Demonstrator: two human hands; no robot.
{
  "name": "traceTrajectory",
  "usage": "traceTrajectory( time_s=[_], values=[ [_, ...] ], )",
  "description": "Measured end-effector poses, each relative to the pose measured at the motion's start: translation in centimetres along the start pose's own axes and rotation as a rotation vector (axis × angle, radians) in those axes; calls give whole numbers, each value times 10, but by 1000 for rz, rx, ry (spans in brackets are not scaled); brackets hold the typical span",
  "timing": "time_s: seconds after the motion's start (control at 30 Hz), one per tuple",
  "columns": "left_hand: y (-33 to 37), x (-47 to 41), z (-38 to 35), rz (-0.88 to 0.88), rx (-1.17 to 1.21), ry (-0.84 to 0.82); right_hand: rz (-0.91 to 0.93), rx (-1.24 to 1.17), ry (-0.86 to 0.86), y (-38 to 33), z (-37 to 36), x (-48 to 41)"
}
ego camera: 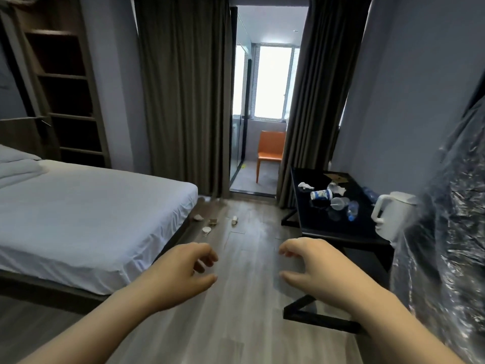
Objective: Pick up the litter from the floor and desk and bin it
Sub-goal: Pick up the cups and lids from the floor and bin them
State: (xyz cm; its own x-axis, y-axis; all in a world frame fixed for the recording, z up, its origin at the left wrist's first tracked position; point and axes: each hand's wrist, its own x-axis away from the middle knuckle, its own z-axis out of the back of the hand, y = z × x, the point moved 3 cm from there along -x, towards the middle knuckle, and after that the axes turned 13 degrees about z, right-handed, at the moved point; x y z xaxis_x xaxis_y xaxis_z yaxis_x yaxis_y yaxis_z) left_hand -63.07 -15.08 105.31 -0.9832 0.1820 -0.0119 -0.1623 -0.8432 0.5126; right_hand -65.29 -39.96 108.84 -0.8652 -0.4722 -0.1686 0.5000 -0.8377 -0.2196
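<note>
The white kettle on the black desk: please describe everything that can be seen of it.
The white kettle stands upright at the near right corner of the black desk. Its body looks like smooth matte plastic, and the lid appears closed. A large loop handle sticks out to the left. On the right, the clear plastic sheet hangs in front of its edge and hides that side. The litter lies apart from it.

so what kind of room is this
Most likely a hotel bedroom: a bed made up in plain white linen, a small black desk with a white kettle on it, and floor-length curtains.
</note>
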Motion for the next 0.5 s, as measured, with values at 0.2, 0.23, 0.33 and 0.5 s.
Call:
traceTrajectory(
  time_s=[0.2,0.23,0.33,0.5],
  values=[
    [-55,-109,34,32,17,-5,-46,-52,-6,30,-24,-118],
    [-63,-127,37,35,17,-4,-52,-54,-12,37,-29,-136],
    [-84,-176,37,45,-1,-25,-76,-73,-46,59,-41,-182],
    [-108,-265,23,58,-11,-74,-108,-100,-77,109,-60,-254]
  ],
)
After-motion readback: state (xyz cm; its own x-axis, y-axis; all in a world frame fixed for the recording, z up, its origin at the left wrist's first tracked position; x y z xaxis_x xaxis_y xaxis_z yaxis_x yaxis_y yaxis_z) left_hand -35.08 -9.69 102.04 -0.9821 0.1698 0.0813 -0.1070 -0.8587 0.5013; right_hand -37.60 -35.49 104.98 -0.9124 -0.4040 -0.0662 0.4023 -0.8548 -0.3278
